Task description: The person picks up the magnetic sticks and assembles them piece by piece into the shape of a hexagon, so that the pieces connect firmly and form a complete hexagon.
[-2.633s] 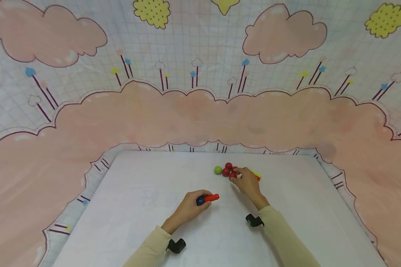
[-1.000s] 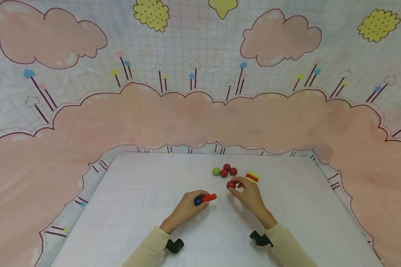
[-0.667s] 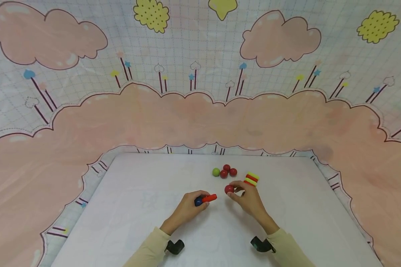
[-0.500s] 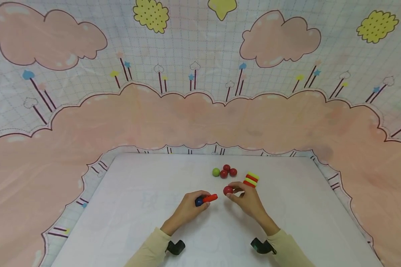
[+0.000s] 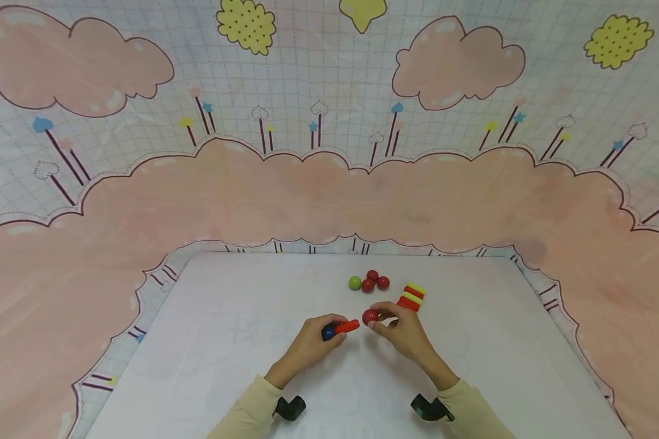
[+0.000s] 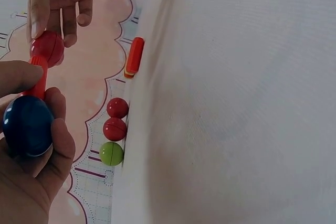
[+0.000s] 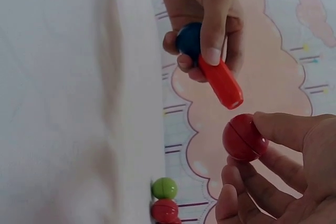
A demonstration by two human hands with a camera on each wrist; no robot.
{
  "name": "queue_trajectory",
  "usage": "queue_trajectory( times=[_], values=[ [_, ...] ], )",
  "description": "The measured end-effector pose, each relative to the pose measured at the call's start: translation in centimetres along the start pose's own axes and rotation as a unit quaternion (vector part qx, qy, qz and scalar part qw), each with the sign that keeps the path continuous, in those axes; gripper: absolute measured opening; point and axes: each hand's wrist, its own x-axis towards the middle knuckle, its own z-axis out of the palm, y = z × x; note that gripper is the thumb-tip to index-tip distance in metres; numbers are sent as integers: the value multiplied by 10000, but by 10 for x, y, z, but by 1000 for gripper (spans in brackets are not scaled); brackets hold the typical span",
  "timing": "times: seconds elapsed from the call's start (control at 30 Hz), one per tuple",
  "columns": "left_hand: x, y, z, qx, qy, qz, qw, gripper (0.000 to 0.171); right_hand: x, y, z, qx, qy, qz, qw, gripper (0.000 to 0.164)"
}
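Observation:
My left hand (image 5: pixel 310 338) grips a blue ball (image 6: pixel 29 126) and a short red rod (image 7: pixel 223 82) joined to it, thumb on the rod. The rod's free end points toward my right hand (image 5: pixel 406 332). Between thumb and fingertips, that hand pinches a glossy red ball (image 7: pixel 244 137) with a seam line. A narrow gap parts ball and rod end in the right wrist view; in the left wrist view they overlap. Both hands are held over the white table (image 5: pixel 225 292), close together.
Behind the hands lie a green ball (image 5: pixel 354 283) and 3 loose red balls (image 5: pixel 368 286) in a cluster. Right of them, red and yellow rods (image 5: pixel 412 297) lie side by side, partly behind my right hand. A patterned cloth (image 5: pixel 329 195) hangs beyond the table.
My right hand has taken a red ball out of the cluster and carried it left and nearer to me, up to the rod's end. My left hand has stayed nearly still.

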Motion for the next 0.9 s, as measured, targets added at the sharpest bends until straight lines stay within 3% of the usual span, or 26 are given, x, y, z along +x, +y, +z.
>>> queue_trajectory(
  times=[0.4, 0.7, 0.9],
  values=[
    [-3, 1, 3, 45, -9, 104, 9999, 26, -5, -3, 9, 164, -105, 51, 9998, 31],
    [-2, 2, 4, -205, -170, 264, 9993, 33, -8, -8, 18, 651, -367, -187, 9970, 27],
    [-4, -1, 7, -276, -150, 165, 9994, 35, -9, -10, 20, 571, -488, -343, 9966, 22]
  ],
)
